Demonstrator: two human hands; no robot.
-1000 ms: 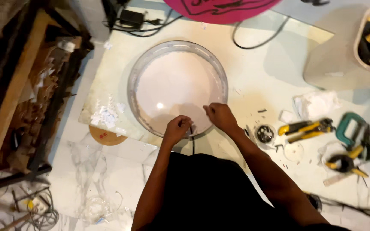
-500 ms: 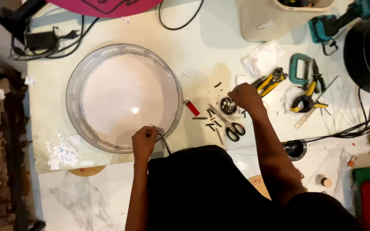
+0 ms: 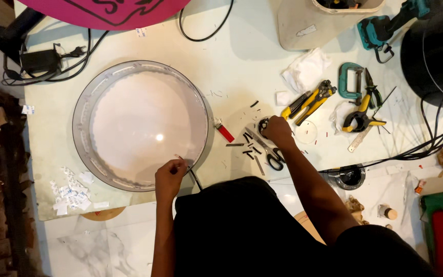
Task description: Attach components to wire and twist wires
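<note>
Black wire (image 3: 195, 178) in left grip (image 3: 170, 174)

I see a pale counter (image 3: 242, 56) w/ lots lying on it. Big round clear dish (image 3: 142, 124) sits left of centre; pink round panel (image 3: 103, 10) at the far edge. Black power adapter (image 3: 39, 60) & cables far left. Red lighter (image 3: 225, 133) just beside the dish rim, black-handled scissors (image 3: 270, 153) and short dark strips near it. Further right: yellow pliers (image 3: 309, 100), white cloth (image 3: 306, 69), teal clamp (image 3: 351, 79), teal drill (image 3: 385, 28). White scraps (image 3: 73, 190) at near-left corner.
</note>
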